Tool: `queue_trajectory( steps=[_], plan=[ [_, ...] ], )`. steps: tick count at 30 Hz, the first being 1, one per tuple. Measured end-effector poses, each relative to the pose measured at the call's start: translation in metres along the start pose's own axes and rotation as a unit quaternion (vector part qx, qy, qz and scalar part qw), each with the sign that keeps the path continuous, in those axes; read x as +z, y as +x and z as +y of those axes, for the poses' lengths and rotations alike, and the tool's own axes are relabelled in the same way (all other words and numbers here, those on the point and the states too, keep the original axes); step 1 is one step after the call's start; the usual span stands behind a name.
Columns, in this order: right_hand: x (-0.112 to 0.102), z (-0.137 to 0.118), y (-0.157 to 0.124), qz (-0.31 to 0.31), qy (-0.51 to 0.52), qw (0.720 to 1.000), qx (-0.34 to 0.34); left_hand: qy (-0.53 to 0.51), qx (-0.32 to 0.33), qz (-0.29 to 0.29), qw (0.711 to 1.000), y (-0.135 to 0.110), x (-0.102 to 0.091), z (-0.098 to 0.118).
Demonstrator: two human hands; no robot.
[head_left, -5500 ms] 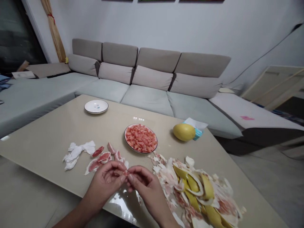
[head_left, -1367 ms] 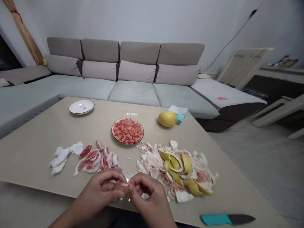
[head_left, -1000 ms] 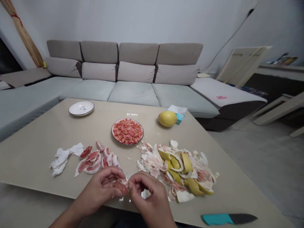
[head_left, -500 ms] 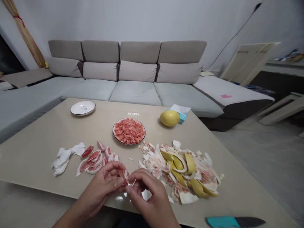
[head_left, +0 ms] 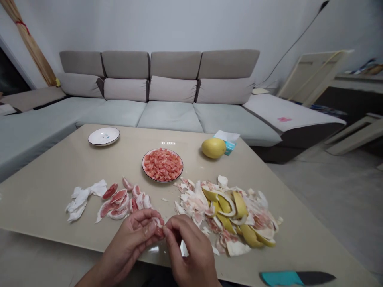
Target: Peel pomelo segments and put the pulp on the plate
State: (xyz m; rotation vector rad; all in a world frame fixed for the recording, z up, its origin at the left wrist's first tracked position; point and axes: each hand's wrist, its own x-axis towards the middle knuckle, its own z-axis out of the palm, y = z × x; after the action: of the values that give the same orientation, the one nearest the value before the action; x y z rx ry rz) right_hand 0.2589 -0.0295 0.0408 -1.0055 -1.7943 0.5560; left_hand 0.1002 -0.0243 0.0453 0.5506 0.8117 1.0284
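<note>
A red pomelo segment (head_left: 159, 229) with pale membrane is gripped between the fingers and thumb of my left hand (head_left: 131, 237), just above the table's near edge. My right hand (head_left: 191, 247) pinches the whitish membrane at the segment's right side between thumb and forefinger. Behind my left hand lie several unpeeled pomelo segments (head_left: 119, 203). Farther back, a dark-rimmed plate (head_left: 144, 170) is heaped with small pieces of red pomelo flesh (head_left: 163, 164). To the right of my right hand spreads a pile of yellow pomelo rind (head_left: 241, 205) and torn membranes (head_left: 194, 201).
A knife (head_left: 283, 278) with a teal handle lies at the table's near right. A whole yellow pomelo (head_left: 213, 148) rests against a tissue pack (head_left: 229, 147). Crumpled tissue (head_left: 80, 203) is at left, a white plate (head_left: 97, 136) at far left. A sofa (head_left: 167, 113) stands behind the table.
My right hand has moved slightly right and down, its fingers drawn closer together at the segment. My left hand has shifted a little to the right and turned the segment slightly.
</note>
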Motion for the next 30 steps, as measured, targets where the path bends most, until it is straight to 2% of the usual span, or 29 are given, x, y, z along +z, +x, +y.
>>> queue_trajectory(
  steps=[6, 14, 17, 19, 22, 24, 25, 27, 30],
  plan=[
    [0.003, -0.002, -0.002, 0.025, -0.043, 0.998, -0.023, 0.027, 0.016, 0.008, 0.999, -0.001, -0.001, -0.003],
    [0.001, -0.002, 0.001, 0.042, -0.034, 0.998, 0.012, 0.052, 0.013, 0.030, 0.998, -0.001, -0.004, -0.006],
    [-0.001, 0.000, 0.004, 0.039, -0.001, 0.997, 0.070, 0.045, 0.010, 0.033, 0.998, 0.000, -0.005, -0.007],
    [-0.003, 0.002, 0.005, 0.013, 0.064, 0.987, 0.144, 0.035, 0.001, 0.026, 0.999, 0.000, -0.007, -0.008],
    [-0.007, 0.010, 0.008, -0.066, 0.224, 0.937, 0.259, 0.012, -0.023, 0.002, 1.000, 0.001, -0.009, -0.007],
    [-0.009, 0.014, 0.010, -0.100, 0.282, 0.910, 0.287, -0.001, -0.025, -0.015, 1.000, 0.001, -0.009, -0.007],
    [-0.011, 0.016, 0.011, -0.104, 0.283, 0.911, 0.282, -0.001, -0.021, -0.018, 1.000, 0.001, -0.009, -0.006],
    [-0.013, 0.017, 0.013, -0.092, 0.249, 0.933, 0.241, 0.016, -0.006, -0.008, 1.000, 0.003, -0.009, -0.005],
    [-0.013, 0.014, 0.014, -0.061, 0.195, 0.962, 0.180, 0.097, 0.036, 0.021, 0.994, 0.006, -0.008, -0.002]
  ],
)
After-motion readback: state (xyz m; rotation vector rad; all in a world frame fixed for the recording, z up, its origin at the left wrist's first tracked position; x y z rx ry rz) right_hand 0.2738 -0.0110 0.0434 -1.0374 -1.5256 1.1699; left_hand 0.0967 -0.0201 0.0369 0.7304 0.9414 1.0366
